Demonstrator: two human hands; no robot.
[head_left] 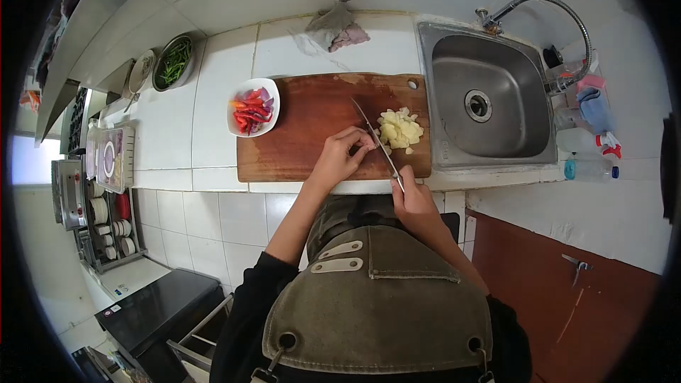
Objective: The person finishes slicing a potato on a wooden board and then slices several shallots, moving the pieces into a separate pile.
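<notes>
A wooden cutting board [305, 117] lies on the white tiled counter. My right hand [417, 202] is closed around the handle of a knife [379, 143], whose blade points up and left over the board. Just left of the blade, my left hand [345, 152] has its fingers curled in a pinch on a small pinkish piece, too small to name. Pale yellow chopped pieces [399, 129] are heaped right of the blade. At the board's left end, a white bowl [233, 126] holds red chillies [250, 110] and some purple pieces.
A steel sink [489, 64] with a flexible tap [567, 10] adjoins the board on the right, bottles [592, 169] beyond it. Farther left are a bowl of green chillies [175, 62] and a clear container [115, 159]. A cloth [347, 37] lies behind the board.
</notes>
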